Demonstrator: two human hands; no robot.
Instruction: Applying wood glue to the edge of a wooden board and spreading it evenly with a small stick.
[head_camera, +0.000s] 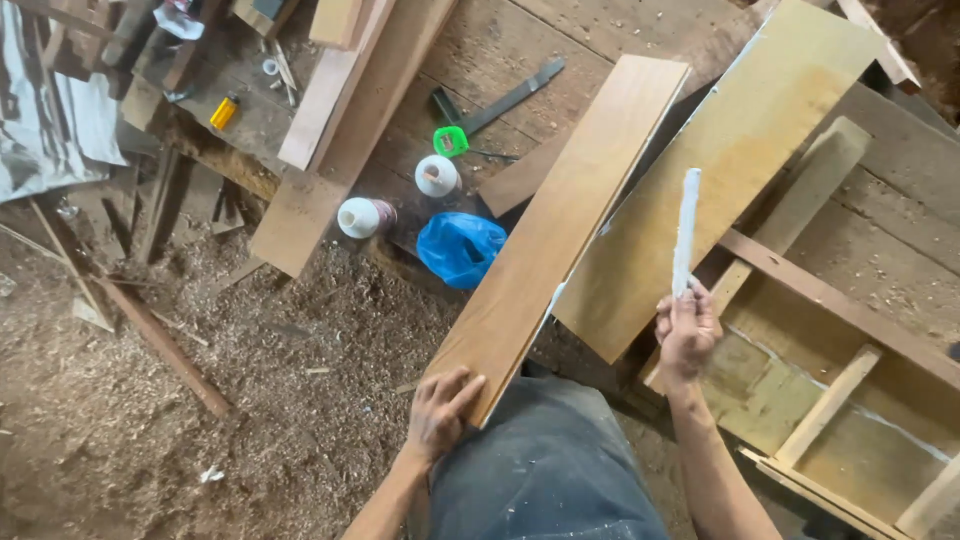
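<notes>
Our left hand (440, 412) clamps the near end of a brown board (560, 225), propping it aslant on our lap to steady it. Our right hand (686, 330) pinches a white strip (685, 230) upright. Beyond lie a blue bag (460, 248) and two white bottles (437, 176).

A: Where does the view look from?

B: One camera, worn on the head, pointing steeply down past the lap onto the brown board (560, 225).

A: How close?

B: Near: the board's near end sits just above the bottom edge. Beyond the board, the plank floor (500, 45) fills the top; left of the board lies sawdust (150, 400).
</notes>
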